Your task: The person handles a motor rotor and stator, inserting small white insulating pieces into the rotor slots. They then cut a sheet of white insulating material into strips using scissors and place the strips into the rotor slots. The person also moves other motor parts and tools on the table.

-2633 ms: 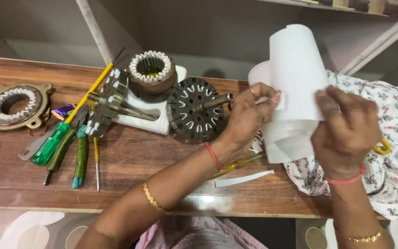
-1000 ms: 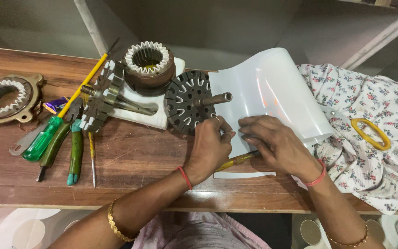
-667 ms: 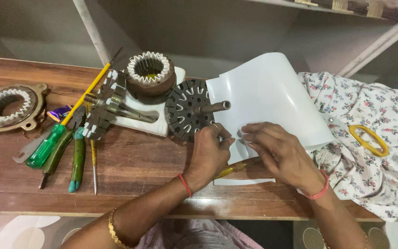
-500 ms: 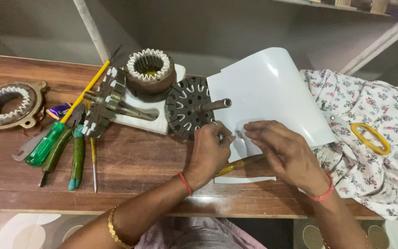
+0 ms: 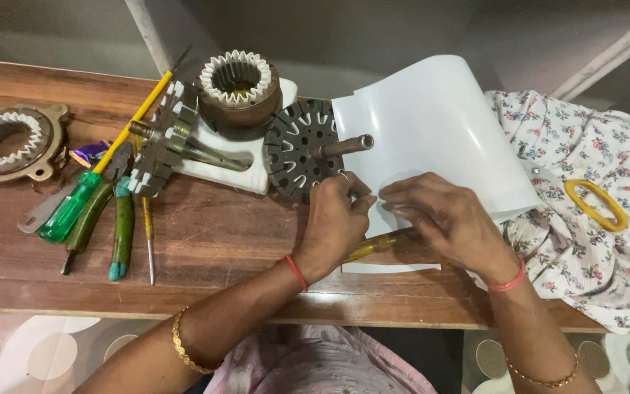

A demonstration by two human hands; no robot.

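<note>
A curled white sheet of thin, glossy insulating paper (image 5: 432, 131) lies on the brown wooden bench (image 5: 213, 241), right of centre, and both hands meet on its near part. The left hand (image 5: 333, 222) rests with its fingertips pinched on the sheet's left edge, just below a dark round slotted metal motor core with a steel shaft (image 5: 302, 149). The right hand (image 5: 446, 219) lies flat beside it, fingers pressed down on the paper and pointing toward the left hand; the two hands nearly touch at the fingertips. Both are closed on the sheet, holding it down.

The sheet is plain white and smooth with a slight sheen. Its far end rises and rolls over in a broad curve, and its upper left corner shows a stepped cut. Its near edge lies flat on the wood, just past the wrists. A yellow translucent tool handle (image 5: 373, 246) pokes out from under the hands, on top of the paper's lower part.

To the right, the sheet overlaps a white floral-print cloth (image 5: 599, 211), on which yellow-handled scissors (image 5: 596, 204) lie. Left of the core stand a brown stator ring with white slot liners (image 5: 238, 87) and green-handled screwdrivers (image 5: 74, 211).
</note>
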